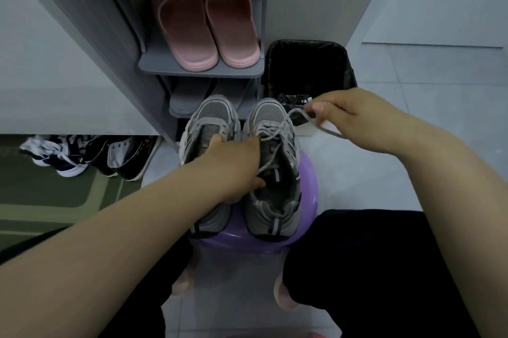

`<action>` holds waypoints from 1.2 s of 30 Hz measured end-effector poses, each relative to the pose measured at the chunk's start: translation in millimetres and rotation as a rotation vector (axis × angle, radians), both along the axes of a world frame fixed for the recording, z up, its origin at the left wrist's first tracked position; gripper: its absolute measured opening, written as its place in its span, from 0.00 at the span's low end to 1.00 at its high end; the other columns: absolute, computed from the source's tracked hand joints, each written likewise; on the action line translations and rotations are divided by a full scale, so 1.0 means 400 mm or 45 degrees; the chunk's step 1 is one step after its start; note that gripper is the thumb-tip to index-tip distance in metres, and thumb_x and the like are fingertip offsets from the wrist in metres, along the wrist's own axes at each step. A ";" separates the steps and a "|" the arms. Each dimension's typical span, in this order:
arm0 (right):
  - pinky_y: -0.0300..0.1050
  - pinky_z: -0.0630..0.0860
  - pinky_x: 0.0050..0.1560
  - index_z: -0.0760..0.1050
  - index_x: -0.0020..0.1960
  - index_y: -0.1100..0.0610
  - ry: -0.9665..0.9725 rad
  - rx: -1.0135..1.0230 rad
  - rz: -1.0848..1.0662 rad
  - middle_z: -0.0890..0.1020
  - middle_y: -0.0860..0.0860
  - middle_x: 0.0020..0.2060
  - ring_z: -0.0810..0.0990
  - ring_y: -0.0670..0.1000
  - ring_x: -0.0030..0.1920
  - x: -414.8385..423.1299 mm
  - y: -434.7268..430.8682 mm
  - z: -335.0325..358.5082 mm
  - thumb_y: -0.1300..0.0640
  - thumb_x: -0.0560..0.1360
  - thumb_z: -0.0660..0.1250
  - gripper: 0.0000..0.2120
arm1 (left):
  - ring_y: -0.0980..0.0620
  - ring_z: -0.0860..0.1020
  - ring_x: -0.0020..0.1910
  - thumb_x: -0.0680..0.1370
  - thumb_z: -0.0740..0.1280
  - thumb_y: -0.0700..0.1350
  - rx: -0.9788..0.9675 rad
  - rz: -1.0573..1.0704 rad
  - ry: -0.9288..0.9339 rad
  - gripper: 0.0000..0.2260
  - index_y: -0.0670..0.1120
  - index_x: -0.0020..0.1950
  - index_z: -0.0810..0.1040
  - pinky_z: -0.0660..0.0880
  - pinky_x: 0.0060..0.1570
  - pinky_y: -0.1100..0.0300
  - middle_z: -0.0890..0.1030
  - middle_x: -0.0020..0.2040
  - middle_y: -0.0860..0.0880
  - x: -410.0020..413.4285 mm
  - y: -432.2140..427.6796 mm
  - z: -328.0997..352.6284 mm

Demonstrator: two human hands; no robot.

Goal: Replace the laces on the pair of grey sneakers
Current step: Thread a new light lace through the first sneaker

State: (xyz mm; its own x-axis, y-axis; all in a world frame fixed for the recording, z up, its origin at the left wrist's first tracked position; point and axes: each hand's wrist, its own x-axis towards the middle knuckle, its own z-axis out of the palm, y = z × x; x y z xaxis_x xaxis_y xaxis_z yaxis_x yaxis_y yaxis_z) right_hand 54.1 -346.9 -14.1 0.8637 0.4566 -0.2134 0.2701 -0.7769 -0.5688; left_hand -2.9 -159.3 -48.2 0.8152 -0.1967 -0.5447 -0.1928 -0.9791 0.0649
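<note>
Two grey sneakers stand side by side on a purple stool [308, 189], toes pointing away from me. The left sneaker [209, 120] shows no lace across its open tongue. The right sneaker [272, 150] still carries a grey lace [270, 131] through its front eyelets. My left hand [233, 167] rests between the two shoes, its thumb hooked inside the right sneaker's opening. My right hand [349, 115] is raised to the right of the toe and pinches a loose stretch of that lace, which loops out below the fingers.
A grey shoe rack [200, 68] stands just beyond the stool, holding pink slippers [206, 27] and grey ones below. A black-lined bin [310, 68] sits to its right. Black and white sneakers [90, 156] lie on a green mat [55, 200] at left. My knees flank the stool.
</note>
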 end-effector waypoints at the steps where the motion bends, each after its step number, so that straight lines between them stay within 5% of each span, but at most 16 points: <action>1: 0.34 0.69 0.43 0.78 0.51 0.61 -0.051 0.032 0.004 0.80 0.53 0.45 0.76 0.44 0.40 -0.001 -0.001 -0.001 0.55 0.80 0.56 0.14 | 0.43 0.74 0.59 0.76 0.65 0.54 -0.034 0.026 0.007 0.25 0.43 0.65 0.62 0.60 0.61 0.51 0.78 0.57 0.45 0.002 0.005 0.005; 4: 0.23 0.68 0.43 0.77 0.58 0.51 -0.095 0.248 -0.063 0.76 0.39 0.42 0.75 0.35 0.37 -0.006 0.000 -0.004 0.55 0.80 0.57 0.12 | 0.47 0.74 0.59 0.78 0.62 0.53 -0.183 0.118 -0.009 0.15 0.49 0.62 0.70 0.62 0.58 0.54 0.78 0.55 0.51 0.021 0.038 0.044; 10: 0.22 0.69 0.43 0.77 0.58 0.50 0.022 0.419 -0.065 0.79 0.39 0.43 0.77 0.31 0.42 -0.017 0.021 0.009 0.58 0.79 0.59 0.11 | 0.51 0.73 0.52 0.77 0.62 0.52 -0.286 0.364 -0.253 0.04 0.55 0.46 0.76 0.61 0.58 0.54 0.75 0.43 0.56 0.073 0.130 0.092; 15: 0.45 0.72 0.59 0.78 0.57 0.55 0.313 0.099 0.005 0.82 0.53 0.53 0.78 0.50 0.54 -0.018 0.024 -0.007 0.48 0.79 0.57 0.17 | 0.43 0.67 0.62 0.78 0.62 0.52 0.020 0.402 -0.307 0.06 0.56 0.52 0.77 0.57 0.62 0.52 0.78 0.56 0.50 0.092 0.168 0.067; 18: 0.30 0.69 0.48 0.77 0.58 0.52 0.378 0.307 -0.118 0.79 0.39 0.42 0.75 0.35 0.41 -0.009 0.023 -0.013 0.56 0.80 0.52 0.16 | 0.43 0.64 0.64 0.77 0.62 0.46 0.001 0.326 -0.317 0.15 0.58 0.63 0.72 0.56 0.64 0.50 0.72 0.63 0.48 0.090 0.148 0.059; 21: 0.29 0.70 0.36 0.73 0.63 0.56 0.322 0.296 -0.076 0.77 0.43 0.36 0.74 0.42 0.35 -0.006 0.022 -0.017 0.62 0.80 0.55 0.15 | 0.47 0.64 0.65 0.75 0.63 0.45 -0.285 0.270 -0.327 0.18 0.58 0.64 0.70 0.56 0.62 0.52 0.72 0.60 0.53 0.072 0.093 0.052; 23: 0.32 0.74 0.43 0.71 0.65 0.55 0.297 0.241 -0.013 0.82 0.46 0.40 0.79 0.45 0.41 -0.010 0.022 -0.024 0.62 0.79 0.60 0.16 | 0.49 0.68 0.61 0.76 0.64 0.49 -0.501 0.254 -0.326 0.12 0.58 0.58 0.75 0.59 0.61 0.54 0.75 0.48 0.59 0.057 0.052 0.039; 26: 0.24 0.72 0.42 0.73 0.59 0.54 0.294 0.287 -0.014 0.83 0.45 0.39 0.78 0.34 0.36 -0.010 0.022 -0.031 0.63 0.76 0.65 0.13 | 0.53 0.75 0.55 0.75 0.67 0.52 -0.714 0.294 -0.258 0.09 0.55 0.53 0.78 0.67 0.62 0.49 0.74 0.38 0.61 0.048 0.011 0.024; 31: 0.26 0.71 0.33 0.75 0.44 0.53 0.265 0.341 -0.037 0.82 0.45 0.31 0.77 0.37 0.29 -0.014 0.020 -0.031 0.64 0.74 0.67 0.07 | 0.57 0.77 0.49 0.70 0.72 0.53 -0.925 0.360 -0.200 0.20 0.52 0.59 0.72 0.68 0.62 0.46 0.79 0.39 0.61 0.048 -0.017 0.017; 36: 0.28 0.71 0.33 0.80 0.50 0.53 0.058 0.328 -0.111 0.82 0.49 0.36 0.75 0.38 0.29 -0.015 0.020 -0.041 0.62 0.75 0.65 0.08 | 0.46 0.81 0.52 0.74 0.68 0.46 -1.303 0.638 0.049 0.16 0.45 0.61 0.73 0.72 0.62 0.46 0.85 0.44 0.52 0.055 -0.032 0.017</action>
